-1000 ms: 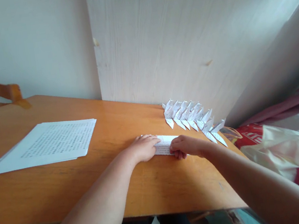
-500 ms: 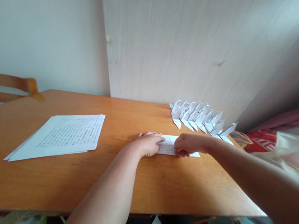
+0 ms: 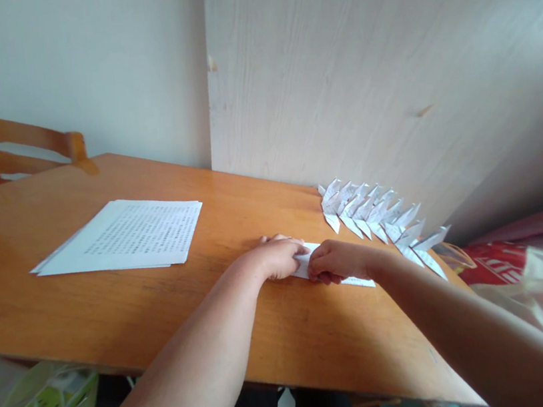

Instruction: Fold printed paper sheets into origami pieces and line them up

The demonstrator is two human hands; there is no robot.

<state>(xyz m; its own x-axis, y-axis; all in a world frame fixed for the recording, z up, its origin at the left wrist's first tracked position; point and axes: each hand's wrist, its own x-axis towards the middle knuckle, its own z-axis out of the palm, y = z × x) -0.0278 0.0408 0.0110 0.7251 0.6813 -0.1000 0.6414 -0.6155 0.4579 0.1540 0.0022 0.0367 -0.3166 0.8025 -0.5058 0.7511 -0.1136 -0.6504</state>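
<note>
A folded strip of white paper [image 3: 303, 268] lies on the table between my hands, with lines of print showing at its right end. My left hand [image 3: 279, 256] holds the left end down, its thumb pointing along the strip and its other fingers bent around that end. My right hand [image 3: 333, 261] is curled with its fingertips pressed onto the middle of the strip, close beside the left thumb. The palms and part of the paper are hidden under the hands.
Folded paper pieces [image 3: 373, 209] stand in overlapping rows by the board at the back right. A stack of printed sheets [image 3: 125, 237] lies on the wooden table [image 3: 165, 312] to the left. A chair [image 3: 25, 140] stands beyond; bags [image 3: 528, 268] sit off the right edge.
My right hand has slid left along the strip, closer to my left hand. A plain white part now shows between them, where print showed before. The whole view has shifted slightly.
</note>
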